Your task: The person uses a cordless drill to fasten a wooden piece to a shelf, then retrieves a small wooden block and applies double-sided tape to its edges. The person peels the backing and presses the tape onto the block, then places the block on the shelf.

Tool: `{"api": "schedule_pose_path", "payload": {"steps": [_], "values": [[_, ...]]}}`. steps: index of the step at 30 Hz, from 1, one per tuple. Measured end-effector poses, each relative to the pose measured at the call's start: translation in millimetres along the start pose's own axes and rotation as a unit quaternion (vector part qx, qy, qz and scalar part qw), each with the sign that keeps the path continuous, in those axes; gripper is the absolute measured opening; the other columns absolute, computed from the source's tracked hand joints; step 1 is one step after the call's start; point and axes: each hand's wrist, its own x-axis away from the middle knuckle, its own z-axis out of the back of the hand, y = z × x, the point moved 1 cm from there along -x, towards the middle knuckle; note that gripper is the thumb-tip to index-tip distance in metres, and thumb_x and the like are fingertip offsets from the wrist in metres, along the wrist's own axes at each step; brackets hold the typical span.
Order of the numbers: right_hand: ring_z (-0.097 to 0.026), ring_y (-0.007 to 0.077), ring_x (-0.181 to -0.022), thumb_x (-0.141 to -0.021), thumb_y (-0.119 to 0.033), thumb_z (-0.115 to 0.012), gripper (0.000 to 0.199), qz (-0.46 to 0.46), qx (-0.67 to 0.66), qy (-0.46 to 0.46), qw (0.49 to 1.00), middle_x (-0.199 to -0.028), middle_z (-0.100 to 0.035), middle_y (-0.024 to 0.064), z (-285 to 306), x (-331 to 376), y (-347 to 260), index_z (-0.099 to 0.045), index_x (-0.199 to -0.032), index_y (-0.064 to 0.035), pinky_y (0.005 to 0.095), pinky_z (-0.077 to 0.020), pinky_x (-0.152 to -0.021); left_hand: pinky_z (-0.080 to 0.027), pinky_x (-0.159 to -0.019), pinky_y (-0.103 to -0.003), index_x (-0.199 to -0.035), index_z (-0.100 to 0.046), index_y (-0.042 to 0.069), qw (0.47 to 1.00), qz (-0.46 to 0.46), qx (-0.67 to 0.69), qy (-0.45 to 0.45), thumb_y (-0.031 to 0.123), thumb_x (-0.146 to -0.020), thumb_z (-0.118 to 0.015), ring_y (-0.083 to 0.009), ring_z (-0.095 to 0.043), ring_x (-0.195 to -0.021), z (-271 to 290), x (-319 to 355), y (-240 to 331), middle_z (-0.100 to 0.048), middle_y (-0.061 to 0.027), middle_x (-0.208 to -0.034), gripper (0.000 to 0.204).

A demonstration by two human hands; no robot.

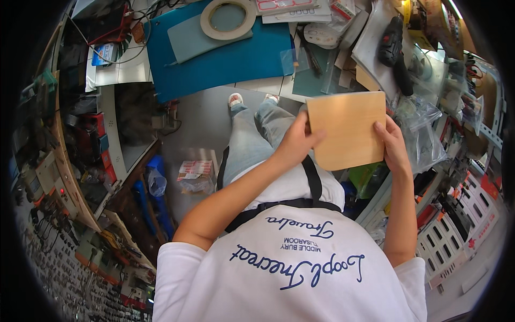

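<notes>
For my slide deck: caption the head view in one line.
Both hands, left hand and right hand, hold a tan wooden panel above a cluttered workbench.

Thin wooden board point(347, 130), pale tan, roughly square with rounded corners, flat face toward the camera, slightly tilted, held up off the desk, gripped at its left and right edges
</notes>
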Motion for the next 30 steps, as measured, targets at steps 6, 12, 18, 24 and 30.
{"api": "schedule_pose_path", "payload": {"steps": [6, 12, 18, 24, 30], "values": [[-0.053, 0.0065, -0.087, -0.080, -0.005, -0.065, 0.023, 0.129, 0.041, -0.039, 0.990, -0.093, -0.059, -0.0016, -8, 22, 21, -0.059, -0.102, -0.0022, 0.0211, -0.0414, -0.080, -0.040, -0.078, -0.021, -0.107, -0.049, 0.004, 0.997, -0.070, 0.021, 0.038, 0.014, -0.087, -0.060, -0.0076, -0.049, -0.089, 24, 7, 7, -0.055, -0.0010, -0.096, 0.025], [-0.055, 0.0090, -0.085, -0.077, 0.001, -0.064, 0.023, 0.153, 0.034, -0.006, 0.988, -0.090, -0.061, 0.0010, -40, 35, 24, -0.060, -0.100, -0.0007, 0.0231, -0.0432, -0.078, -0.039, -0.074, -0.023, -0.101, -0.051, 0.006, 0.984, -0.172, -0.016, 0.049, 0.022, -0.090, -0.056, -0.0098, -0.049, -0.083, 25, 14, 38, -0.054, -0.0016, -0.092, 0.020], [-0.059, 0.0224, -0.094, -0.077, -0.023, -0.066, 0.036, 0.213, 0.128, -0.195, 0.949, -0.104, -0.062, 0.0114, -93, 61, 16, -0.061, -0.104, -0.0007, 0.0316, -0.0459, -0.082, -0.041, -0.065, -0.033, -0.068, -0.041, 0.010, 0.963, 0.028, 0.187, 0.194, 0.028, -0.086, -0.039, -0.0190, -0.046, -0.062, 66, 9, 22, -0.044, -0.0059, -0.064, 0.026], [-0.054, 0.0184, -0.106, -0.081, -0.041, -0.062, 0.056, -0.115, 0.002, -0.139, 0.984, -0.109, -0.059, 0.0109, -132, 23, 61, -0.052, -0.117, 0.0015, 0.0360, -0.0428, -0.089, -0.042, -0.071, -0.033, -0.063, -0.038, 0.011, 0.875, 0.132, 0.467, -0.011, 0.030, -0.092, -0.032, -0.0192, -0.043, -0.058, 104, 8, -6, -0.040, -0.0030, -0.059, 0.036], [-0.057, 0.0148, -0.093, -0.075, -0.028, -0.073, 0.057, -0.173, -0.181, -0.176, 0.952, -0.108, -0.058, 0.0082, -126, -2, 84, -0.048, -0.118, -0.0006, 0.0280, -0.0453, -0.081, -0.041, -0.091, -0.038, -0.107, -0.055, 0.004, 0.945, 0.160, 0.273, 0.079, 0.046, -0.096, -0.025, -0.0233, -0.057, -0.095, 54, -10, 43, -0.061, -0.0090, -0.099, 0.052]]}}
